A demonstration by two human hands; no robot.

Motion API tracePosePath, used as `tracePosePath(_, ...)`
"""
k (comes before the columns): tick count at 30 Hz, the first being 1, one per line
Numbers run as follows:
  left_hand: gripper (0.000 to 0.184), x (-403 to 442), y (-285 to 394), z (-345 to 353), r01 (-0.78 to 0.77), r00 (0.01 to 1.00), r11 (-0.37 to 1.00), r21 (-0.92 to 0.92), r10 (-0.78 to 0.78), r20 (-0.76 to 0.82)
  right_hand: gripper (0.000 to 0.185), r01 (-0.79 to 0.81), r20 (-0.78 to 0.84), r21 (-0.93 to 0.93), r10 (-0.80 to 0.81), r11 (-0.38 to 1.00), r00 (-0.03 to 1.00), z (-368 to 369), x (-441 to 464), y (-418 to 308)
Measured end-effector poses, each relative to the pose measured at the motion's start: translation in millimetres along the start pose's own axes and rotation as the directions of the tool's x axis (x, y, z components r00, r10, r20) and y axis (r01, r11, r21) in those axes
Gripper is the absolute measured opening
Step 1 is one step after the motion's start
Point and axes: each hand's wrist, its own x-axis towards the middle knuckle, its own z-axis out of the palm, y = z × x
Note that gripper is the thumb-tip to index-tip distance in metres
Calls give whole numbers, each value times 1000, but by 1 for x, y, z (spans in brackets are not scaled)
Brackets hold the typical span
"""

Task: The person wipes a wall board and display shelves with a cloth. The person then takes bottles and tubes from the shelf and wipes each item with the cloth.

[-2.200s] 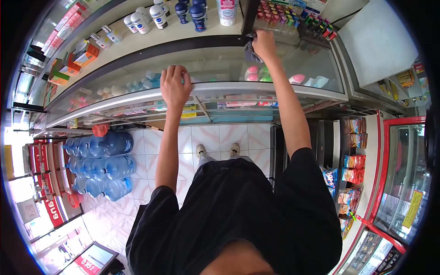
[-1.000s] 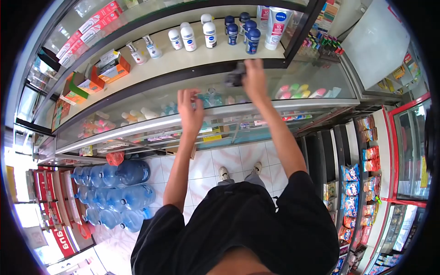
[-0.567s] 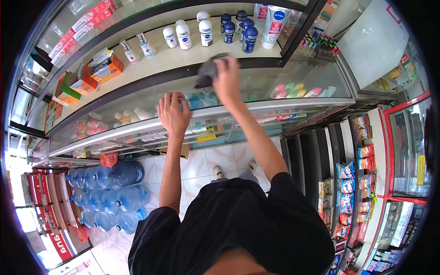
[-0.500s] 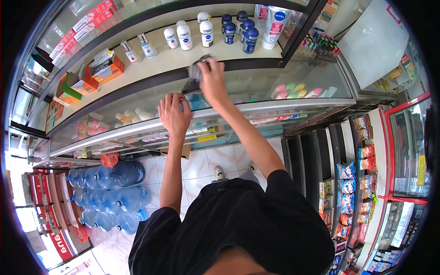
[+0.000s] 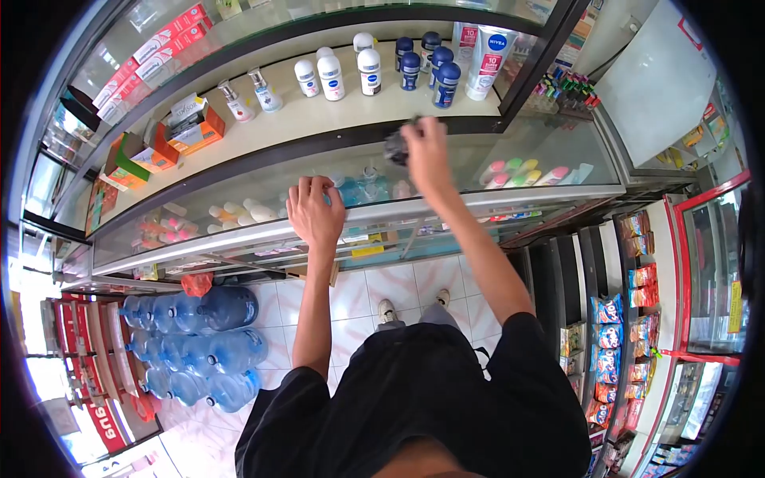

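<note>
My right hand [image 5: 429,159] is closed around a crumpled dark grey cloth [image 5: 396,148], at the dark front edge of the shelf, over the glass counter top [image 5: 478,151]. My left hand [image 5: 317,213] rests at the counter's metal front rim [image 5: 390,210], fingers bent over the glass and a little apart, holding nothing. Beneath the glass between my hands are clear and bluish bottles [image 5: 368,187]. On the shelf beyond my right hand stand white roll-on deodorants [image 5: 330,77], dark blue roll-on deodorants [image 5: 446,85] and a white Nivea tube [image 5: 488,64].
Two small pump bottles [image 5: 237,102] and orange boxes [image 5: 196,131] stand on the shelf's left. Large blue water jugs [image 5: 227,307] are on the tiled floor [image 5: 348,299] at left. To the right, a rack holds snack packets [image 5: 608,334] beside a red-framed glass cabinet [image 5: 713,263].
My right hand has moved right along the shelf edge with the cloth. My left hand stays near the counter rim, and the whole view has shifted slightly.
</note>
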Motion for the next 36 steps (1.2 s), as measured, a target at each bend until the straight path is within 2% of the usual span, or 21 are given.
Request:
tracePosePath(1,4,0,1,0,13,1000,1000,3,-13,10,17,41,-2,18,-41,999,999,8,2,-21)
tracePosePath(4,4,1,1,-3,16,999,998,58,-18,36,14,195,61,164,-207,967,976,45,3,-58)
tracePosePath(6,7,1,-1,-3,-1,999,998,67,-2,47,23,212,98,234,-240,949,966,26,5,-66)
tracePosePath(8,7,0,-2,-3,-19,999,998,59,16,44,33,238,157,185,-267,954,951,14,0,-56)
tracePosePath(11,8,1,-4,-3,-15,998,999,43,13,54,40,219,183,109,-236,970,954,11,-3,-18)
tracePosePath(14,8,0,0,-3,4,998,998,57,-8,62,41,92,161,72,-103,993,982,-33,-5,32)
tracePosePath(18,7,1,2,1,34,998,994,105,-39,48,43,-133,-4,97,134,986,991,-77,1,103)
tracePosePath(19,7,3,3,2,34,998,993,113,-39,42,44,-143,-41,111,148,984,988,-86,1,114)
tracePosePath(22,5,2,6,3,46,998,990,137,-52,46,45,-129,11,61,129,990,992,-78,-2,106)
tracePosePath(25,5,4,10,6,65,997,984,169,-73,38,48,-24,94,162,9,987,995,-60,0,76)
tracePosePath(28,10,5,33,18,50,995,999,19,-52,88,44,17,106,176,-36,984,994,-55,1,76)
tracePosePath(30,13,6,64,31,23,994,982,-189,-3,107,41,-29,126,149,10,988,992,-71,1,89)
tracePosePath(31,15,7,80,38,23,990,971,-237,10,138,40,-53,92,112,43,992,995,-78,0,102)
tracePosePath(32,17,7,94,43,25,985,958,-286,25,169,40,-142,88,77,135,987,987,-83,-2,117)
tracePosePath(34,19,7,115,47,-13,971,979,-203,61,232,36,-194,31,0,194,981,981,-101,-4,144)
tracePosePath(36,21,6,120,46,-46,961,988,-150,85,265,39,-286,53,-41,288,957,956,-115,-9,150)
